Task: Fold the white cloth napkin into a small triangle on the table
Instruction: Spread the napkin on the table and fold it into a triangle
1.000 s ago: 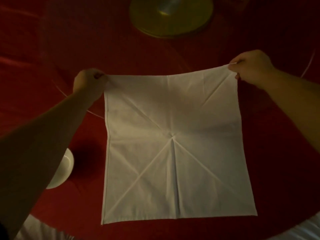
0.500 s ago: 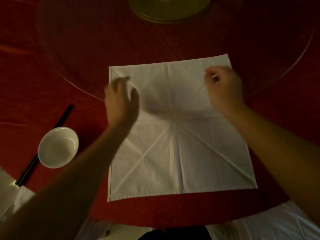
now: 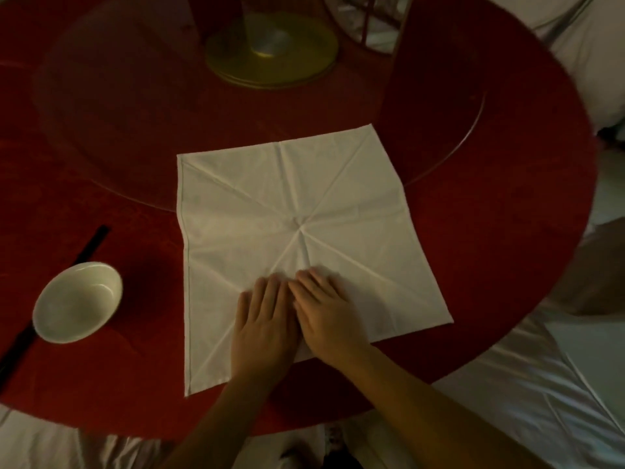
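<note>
- White napkin spread open and flat on the red tabletop, near edge close to the table's rim, far corners reaching onto the glass turntable; no fold made yet.
- Crease lines radiating from the centre of the cloth — probably guides for the folds to come.
- Left hand and right hand lying palm-down side by side on the near-middle part of the napkin, touching each other, fingers straight, gripping nothing.
- Likely reason for that placing: pressing and smoothing the cloth so it sits flat and steady before a corner gets lifted.
- Judged stage: very start of the folding; a diagonal fold, corner to opposite corner, seems the sensible next move, with edges lined up carefully.
- Possible trouble: far part of the cloth resting on the turntable — could shift if the glass turns.
- Small white bowl to the left, well apart from the napkin; inside looks bare, nothing seen in it.
- Dark chopsticks lying beside the bowl, partly hidden behind it.
- Round yellowish stand at the turntable's middle; what sits on top — too dim to tell.
</note>
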A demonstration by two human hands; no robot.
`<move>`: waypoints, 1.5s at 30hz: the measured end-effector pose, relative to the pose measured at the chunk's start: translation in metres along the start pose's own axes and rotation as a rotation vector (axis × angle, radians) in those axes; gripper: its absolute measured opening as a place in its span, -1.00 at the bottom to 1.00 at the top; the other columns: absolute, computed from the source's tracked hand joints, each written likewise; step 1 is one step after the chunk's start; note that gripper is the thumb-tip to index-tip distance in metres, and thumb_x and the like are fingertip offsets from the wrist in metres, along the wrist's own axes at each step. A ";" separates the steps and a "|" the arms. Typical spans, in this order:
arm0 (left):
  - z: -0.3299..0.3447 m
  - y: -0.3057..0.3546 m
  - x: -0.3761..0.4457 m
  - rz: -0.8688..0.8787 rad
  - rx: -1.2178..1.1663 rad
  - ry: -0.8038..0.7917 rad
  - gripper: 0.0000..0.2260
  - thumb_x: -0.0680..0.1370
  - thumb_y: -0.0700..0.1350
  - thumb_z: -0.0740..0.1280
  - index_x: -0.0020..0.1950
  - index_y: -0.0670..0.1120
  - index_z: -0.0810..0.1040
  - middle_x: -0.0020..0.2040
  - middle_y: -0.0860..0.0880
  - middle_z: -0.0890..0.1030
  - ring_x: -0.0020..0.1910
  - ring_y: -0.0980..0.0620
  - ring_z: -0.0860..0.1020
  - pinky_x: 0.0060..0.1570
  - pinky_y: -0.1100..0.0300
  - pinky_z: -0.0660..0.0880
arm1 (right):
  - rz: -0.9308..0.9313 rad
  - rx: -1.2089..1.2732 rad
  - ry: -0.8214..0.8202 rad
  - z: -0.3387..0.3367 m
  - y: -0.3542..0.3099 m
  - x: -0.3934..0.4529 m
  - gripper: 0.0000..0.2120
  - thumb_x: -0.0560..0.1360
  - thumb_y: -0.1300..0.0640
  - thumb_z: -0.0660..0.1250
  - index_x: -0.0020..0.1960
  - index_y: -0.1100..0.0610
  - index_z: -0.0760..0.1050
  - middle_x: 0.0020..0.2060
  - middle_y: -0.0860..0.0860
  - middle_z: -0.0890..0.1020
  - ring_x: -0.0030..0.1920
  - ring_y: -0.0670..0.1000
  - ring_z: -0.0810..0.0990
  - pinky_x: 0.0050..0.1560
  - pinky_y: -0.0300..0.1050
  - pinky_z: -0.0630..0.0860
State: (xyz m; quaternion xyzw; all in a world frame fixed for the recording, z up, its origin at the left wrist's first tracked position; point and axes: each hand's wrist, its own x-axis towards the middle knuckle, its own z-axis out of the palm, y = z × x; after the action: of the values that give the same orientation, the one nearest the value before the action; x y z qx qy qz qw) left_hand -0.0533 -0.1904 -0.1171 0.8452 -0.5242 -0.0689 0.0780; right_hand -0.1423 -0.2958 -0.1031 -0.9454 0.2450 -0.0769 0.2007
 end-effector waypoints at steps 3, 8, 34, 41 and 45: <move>0.004 -0.004 0.001 -0.010 0.007 0.010 -0.47 0.61 0.09 -0.03 0.49 -0.17 0.26 0.50 -0.18 0.23 0.50 -0.18 0.12 0.41 -0.25 0.15 | 0.064 -0.172 0.004 0.001 0.012 -0.004 -0.53 0.62 -0.11 0.05 0.42 0.11 0.36 0.43 0.09 0.40 0.47 0.13 0.25 0.42 0.21 0.18; 0.001 -0.042 -0.005 -0.123 0.003 0.035 -0.34 0.57 0.31 -0.08 0.56 -0.06 0.06 0.55 -0.04 0.06 0.54 -0.02 -0.02 0.48 -0.12 -0.04 | 0.188 -0.346 -0.025 -0.013 0.060 -0.010 -0.36 0.58 -0.29 -0.10 0.51 0.07 0.17 0.51 0.08 0.25 0.52 0.14 0.12 0.43 0.20 0.11; -0.038 -0.044 0.014 -0.100 -0.006 0.015 -0.35 0.62 0.16 -0.21 0.39 -0.26 0.37 0.41 -0.23 0.37 0.49 -0.12 0.12 0.40 -0.06 -0.06 | 0.226 -0.274 0.060 -0.050 0.066 0.011 -0.45 0.57 -0.19 -0.03 0.47 0.01 0.28 0.48 0.14 0.28 0.49 0.20 0.19 0.38 0.27 0.25; -0.037 -0.022 0.087 -0.047 0.082 0.045 -0.44 0.59 0.11 0.05 0.47 -0.22 0.25 0.49 -0.21 0.22 0.51 -0.21 0.10 0.39 -0.14 -0.03 | -0.003 -0.151 0.064 -0.032 0.022 0.109 -0.52 0.63 -0.15 -0.06 0.50 -0.03 0.20 0.50 0.09 0.26 0.51 0.14 0.14 0.45 0.22 0.11; -0.039 -0.039 0.131 -0.093 0.094 0.113 -0.43 0.58 0.12 0.01 0.48 -0.20 0.19 0.50 -0.22 0.19 0.51 -0.21 0.06 0.43 -0.17 -0.03 | -0.027 -0.106 0.024 -0.033 0.025 0.163 -0.45 0.62 -0.18 -0.21 0.52 0.00 0.12 0.54 0.07 0.15 0.54 0.10 -0.01 0.49 0.19 -0.04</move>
State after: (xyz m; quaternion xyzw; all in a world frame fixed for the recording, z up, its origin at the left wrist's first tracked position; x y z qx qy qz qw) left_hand 0.0462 -0.2886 -0.0918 0.8739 -0.4818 0.0002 0.0645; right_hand -0.0195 -0.4082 -0.0760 -0.9569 0.2385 -0.0776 0.1463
